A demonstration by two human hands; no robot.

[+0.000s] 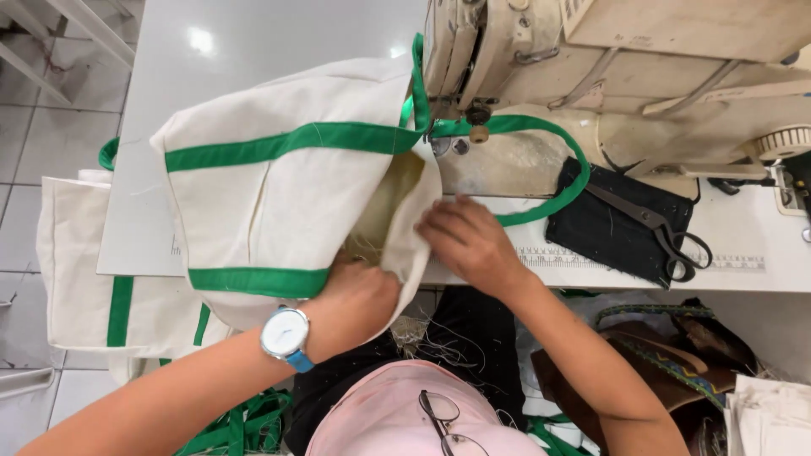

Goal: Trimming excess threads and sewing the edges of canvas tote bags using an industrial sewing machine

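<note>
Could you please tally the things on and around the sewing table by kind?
Canvas bags with green straps: 2, one in both hands, one hanging off the table's left edge
Sewing machine: 1
Scissors: 1
Black cloth: 1
Wristwatch: 1
Glasses: 1
Hands: 2, left, right
Total: 9
</note>
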